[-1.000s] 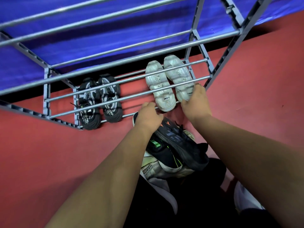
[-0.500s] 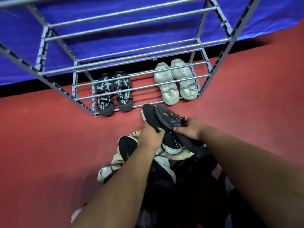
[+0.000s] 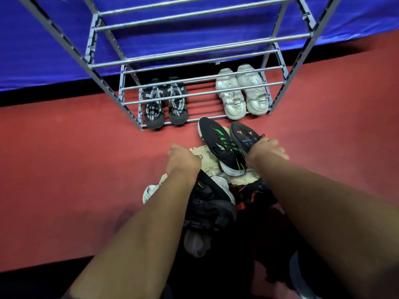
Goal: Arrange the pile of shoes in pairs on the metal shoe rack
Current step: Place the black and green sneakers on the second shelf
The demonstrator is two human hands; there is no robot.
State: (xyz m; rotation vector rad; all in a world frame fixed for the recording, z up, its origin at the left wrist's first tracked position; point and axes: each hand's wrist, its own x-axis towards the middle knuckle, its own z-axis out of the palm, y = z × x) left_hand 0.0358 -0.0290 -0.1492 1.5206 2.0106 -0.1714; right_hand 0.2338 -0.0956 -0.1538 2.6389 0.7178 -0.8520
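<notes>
The grey metal shoe rack [image 3: 212, 53] stands ahead against a blue cloth. On its lowest shelf sit a black patterned pair [image 3: 164, 104] on the left and a white pair [image 3: 241, 91] on the right. In front of it the pile of shoes [image 3: 212, 203] lies on the red floor. A black shoe with green stripes [image 3: 222, 145] lies on top. Beside it is a black shoe with orange marks [image 3: 243, 134], with my right hand [image 3: 265, 148] closed over its heel end. My left hand [image 3: 183, 160] is curled down onto the pile's left side by a cream shoe [image 3: 205, 156]; its fingers are hidden.
The rack's upper shelves are bare bars overhead. A white shoe [image 3: 151, 190] sticks out at the pile's left edge. Red floor [image 3: 75, 169] spreads to the left and right of the pile. Dark clothing fills the bottom middle.
Both hands left the white pair on the rack and came back down to the pile. My left hand has since shifted left off the green-striped shoe. The view has pulled back.
</notes>
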